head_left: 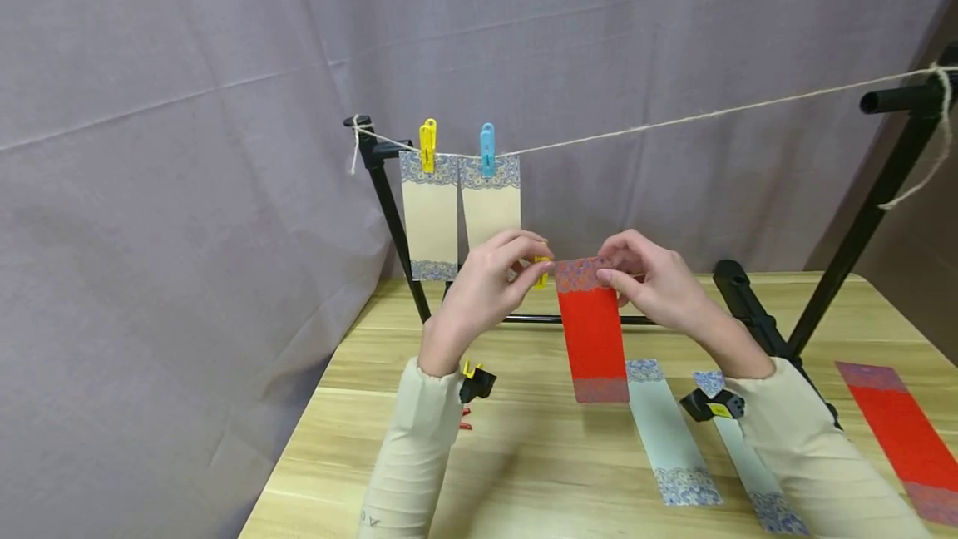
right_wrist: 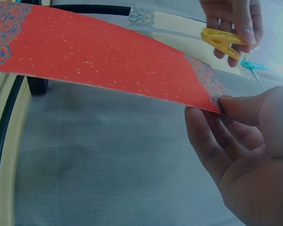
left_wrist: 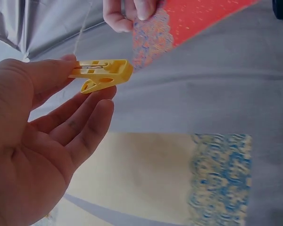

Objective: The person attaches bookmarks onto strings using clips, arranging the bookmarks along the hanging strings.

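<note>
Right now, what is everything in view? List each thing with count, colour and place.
Curtain: 1, grey, behind
Table: 1, pale wood, below
Frame: 1, black, on the table
String: 1, beige, across the frame
Cream cards: 2, cream with blue-patterned ends, hanging at the string's left
Hung clothespins: 2, yellow and blue, one per cream card
Held clothespin: 1, yellow, pinched
Held card: 1, red, pinched
Lying red card: 1, red, table's right
Pale cards: 2, pale blue, on the table
Red pieces: count unclear, red, mostly hidden
Wrist cameras: 2, black, one per wrist
Sleeves: 2, cream, on both arms
Left hand: 1, bare, on the held clothespin
Right hand: 1, bare, on the held card
</note>
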Demonstrator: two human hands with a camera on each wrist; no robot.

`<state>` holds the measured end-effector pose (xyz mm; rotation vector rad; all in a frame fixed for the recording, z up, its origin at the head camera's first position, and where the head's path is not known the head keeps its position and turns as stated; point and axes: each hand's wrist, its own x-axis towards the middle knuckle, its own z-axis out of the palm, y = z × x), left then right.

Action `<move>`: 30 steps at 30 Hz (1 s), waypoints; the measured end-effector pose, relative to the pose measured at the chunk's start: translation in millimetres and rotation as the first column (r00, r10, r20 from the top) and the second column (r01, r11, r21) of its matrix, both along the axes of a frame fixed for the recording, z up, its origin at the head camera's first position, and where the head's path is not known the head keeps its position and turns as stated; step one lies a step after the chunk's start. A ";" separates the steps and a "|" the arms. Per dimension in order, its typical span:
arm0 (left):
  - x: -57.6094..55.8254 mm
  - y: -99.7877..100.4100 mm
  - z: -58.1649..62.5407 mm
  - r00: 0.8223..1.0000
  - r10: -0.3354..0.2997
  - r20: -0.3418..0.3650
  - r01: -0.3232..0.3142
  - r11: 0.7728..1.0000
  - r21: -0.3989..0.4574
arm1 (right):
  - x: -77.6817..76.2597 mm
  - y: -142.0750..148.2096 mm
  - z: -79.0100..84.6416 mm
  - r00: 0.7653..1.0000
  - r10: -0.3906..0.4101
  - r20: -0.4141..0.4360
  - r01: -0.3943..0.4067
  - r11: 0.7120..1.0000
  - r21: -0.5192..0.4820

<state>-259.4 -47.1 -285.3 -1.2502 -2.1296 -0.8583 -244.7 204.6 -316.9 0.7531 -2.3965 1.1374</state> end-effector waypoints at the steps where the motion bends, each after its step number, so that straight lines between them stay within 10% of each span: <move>1: 0.5 1.1 3.0 1.000 -0.004 -0.003 0.004 1.000 0.005 | -0.3 0.1 1.6 1.000 -0.002 0.000 0.002 1.000 0.003; 30: -4.8 16.4 70.2 0.979 0.048 -0.198 0.006 0.965 0.262 | -15.8 2.9 46.0 0.997 -0.033 -0.065 0.028 0.997 -0.067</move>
